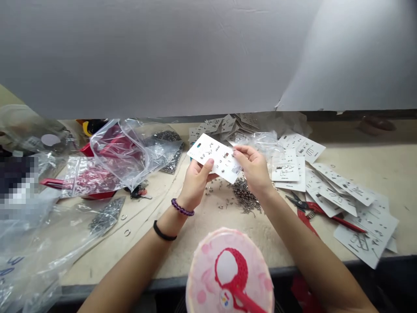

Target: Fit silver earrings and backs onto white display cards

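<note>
A white earring card (206,150) with rows of small metal earrings and a hang slot is held tilted above the table. My left hand (194,180) grips its lower left edge, thumb on the front and fingers underneath. At the card's right edge, the thumb and fingertips of my right hand (254,167) are pinched together; whether a small earring sits between them is hidden. Below the hands lies a heap of tiny metal earring pieces (244,195), with some scattered loose to its left.
Filled earring cards (339,195) spread over the right side, with red-handled pliers (317,211) among them. More cards (224,124) lie at the back. Clear plastic bags (130,152) crowd the left. A round pink hand fan (208,269) is at the front edge.
</note>
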`<action>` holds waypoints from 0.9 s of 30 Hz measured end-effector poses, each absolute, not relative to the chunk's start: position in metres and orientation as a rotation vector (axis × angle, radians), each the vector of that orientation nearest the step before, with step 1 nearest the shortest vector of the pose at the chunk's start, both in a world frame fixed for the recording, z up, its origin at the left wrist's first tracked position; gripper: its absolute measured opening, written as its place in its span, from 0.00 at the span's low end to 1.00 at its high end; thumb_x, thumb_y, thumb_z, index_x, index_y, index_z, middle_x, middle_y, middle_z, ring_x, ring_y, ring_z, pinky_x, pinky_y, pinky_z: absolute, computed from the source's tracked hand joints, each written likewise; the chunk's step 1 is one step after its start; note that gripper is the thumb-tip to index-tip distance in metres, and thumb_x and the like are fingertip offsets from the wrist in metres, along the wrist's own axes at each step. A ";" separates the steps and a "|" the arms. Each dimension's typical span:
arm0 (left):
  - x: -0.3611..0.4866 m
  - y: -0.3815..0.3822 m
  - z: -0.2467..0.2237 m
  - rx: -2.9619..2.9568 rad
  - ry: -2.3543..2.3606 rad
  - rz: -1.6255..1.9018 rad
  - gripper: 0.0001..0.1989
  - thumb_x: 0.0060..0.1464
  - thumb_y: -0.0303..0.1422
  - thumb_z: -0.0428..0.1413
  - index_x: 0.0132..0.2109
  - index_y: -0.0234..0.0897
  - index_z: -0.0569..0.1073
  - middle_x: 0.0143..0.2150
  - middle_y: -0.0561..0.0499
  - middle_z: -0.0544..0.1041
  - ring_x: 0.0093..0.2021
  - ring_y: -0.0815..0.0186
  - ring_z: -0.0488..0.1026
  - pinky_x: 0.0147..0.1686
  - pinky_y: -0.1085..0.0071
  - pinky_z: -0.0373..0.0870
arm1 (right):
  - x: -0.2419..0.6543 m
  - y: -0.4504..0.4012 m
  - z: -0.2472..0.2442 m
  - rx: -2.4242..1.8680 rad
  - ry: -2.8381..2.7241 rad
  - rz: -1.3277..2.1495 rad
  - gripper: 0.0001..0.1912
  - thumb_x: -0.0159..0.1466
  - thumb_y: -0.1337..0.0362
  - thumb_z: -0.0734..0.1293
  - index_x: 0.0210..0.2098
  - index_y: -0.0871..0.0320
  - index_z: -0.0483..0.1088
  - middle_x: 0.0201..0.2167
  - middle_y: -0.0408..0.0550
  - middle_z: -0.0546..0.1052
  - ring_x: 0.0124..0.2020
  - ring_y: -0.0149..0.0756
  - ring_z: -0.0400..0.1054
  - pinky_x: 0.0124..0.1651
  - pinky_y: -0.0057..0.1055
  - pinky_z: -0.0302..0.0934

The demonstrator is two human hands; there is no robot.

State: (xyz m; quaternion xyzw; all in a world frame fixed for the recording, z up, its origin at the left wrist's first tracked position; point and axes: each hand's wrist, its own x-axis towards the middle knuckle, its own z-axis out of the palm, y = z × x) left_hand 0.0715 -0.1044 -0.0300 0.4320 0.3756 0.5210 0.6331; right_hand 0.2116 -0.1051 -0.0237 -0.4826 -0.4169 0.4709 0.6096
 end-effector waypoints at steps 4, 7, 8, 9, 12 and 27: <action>0.062 -0.108 -0.032 1.038 0.930 1.145 0.19 0.50 0.37 0.55 0.48 0.37 0.62 0.47 0.45 0.72 0.41 0.63 0.72 0.32 0.70 0.72 | 0.212 -0.111 -0.033 -1.113 -1.014 1.091 0.09 0.54 0.60 0.67 0.34 0.57 0.71 0.31 0.45 0.74 0.30 0.30 0.68 0.29 0.27 0.64; 0.057 -0.110 -0.032 1.109 1.015 1.147 0.19 0.49 0.38 0.56 0.46 0.36 0.63 0.43 0.46 0.74 0.37 0.64 0.72 0.28 0.72 0.70 | 0.214 -0.116 -0.037 -1.132 -1.033 1.083 0.09 0.54 0.59 0.67 0.33 0.57 0.72 0.32 0.46 0.75 0.32 0.32 0.68 0.33 0.30 0.65; 0.057 -0.110 -0.032 1.132 1.039 1.147 0.18 0.49 0.37 0.55 0.46 0.36 0.63 0.42 0.47 0.74 0.36 0.65 0.72 0.27 0.73 0.69 | 0.214 -0.117 -0.038 -1.136 -1.036 1.087 0.09 0.55 0.59 0.67 0.32 0.57 0.72 0.33 0.46 0.75 0.33 0.32 0.68 0.34 0.30 0.65; 0.056 -0.110 -0.033 1.152 1.057 1.145 0.18 0.49 0.37 0.55 0.46 0.36 0.63 0.42 0.46 0.74 0.35 0.65 0.72 0.27 0.74 0.69 | 0.215 -0.118 -0.038 -1.138 -1.039 1.094 0.09 0.55 0.58 0.67 0.33 0.57 0.72 0.33 0.46 0.75 0.33 0.32 0.68 0.34 0.31 0.65; 0.056 -0.109 -0.037 1.198 1.071 1.112 0.18 0.50 0.37 0.54 0.47 0.35 0.63 0.42 0.46 0.73 0.34 0.66 0.71 0.27 0.73 0.68 | 0.217 -0.118 -0.037 -1.147 -1.069 1.110 0.10 0.55 0.58 0.67 0.34 0.56 0.72 0.32 0.45 0.74 0.32 0.31 0.67 0.34 0.30 0.64; 0.051 -0.103 -0.039 1.141 1.156 1.151 0.18 0.51 0.36 0.53 0.48 0.36 0.63 0.45 0.46 0.72 0.34 0.67 0.70 0.25 0.75 0.65 | 0.223 -0.119 -0.032 -1.056 -1.187 0.887 0.03 0.57 0.62 0.65 0.31 0.54 0.70 0.33 0.44 0.71 0.37 0.31 0.65 0.41 0.32 0.63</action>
